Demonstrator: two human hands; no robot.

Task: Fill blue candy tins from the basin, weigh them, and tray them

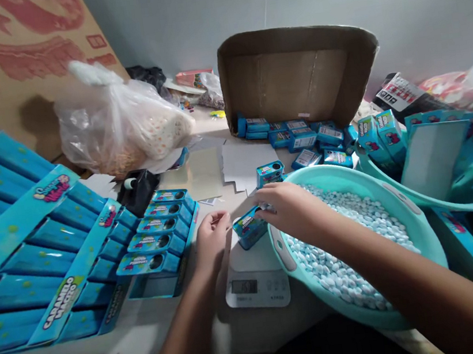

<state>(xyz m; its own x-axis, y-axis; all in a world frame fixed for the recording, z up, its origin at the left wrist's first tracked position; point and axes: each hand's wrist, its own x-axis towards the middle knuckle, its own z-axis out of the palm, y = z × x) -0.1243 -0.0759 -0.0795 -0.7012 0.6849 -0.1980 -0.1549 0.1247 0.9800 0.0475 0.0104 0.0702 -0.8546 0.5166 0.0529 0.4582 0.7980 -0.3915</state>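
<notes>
My right hand (288, 209) reaches over the rim of a teal basin (418, 234) full of small white candies (350, 249). Its fingers are closed on a small blue candy box (249, 227) that rests on a white digital scale (257, 281). My left hand (212, 239) hovers just left of the scale with its fingers curled in, and I cannot make out anything in them. To its left a blue display tray (158, 242) holds a row of several filled blue boxes.
Flat blue display cartons (23, 245) are stacked at the left. An open cardboard box (293, 76) at the back holds several blue boxes. A plastic bag (120, 122) lies at back left. More blue boxes and a second basin (394, 179) crowd the right.
</notes>
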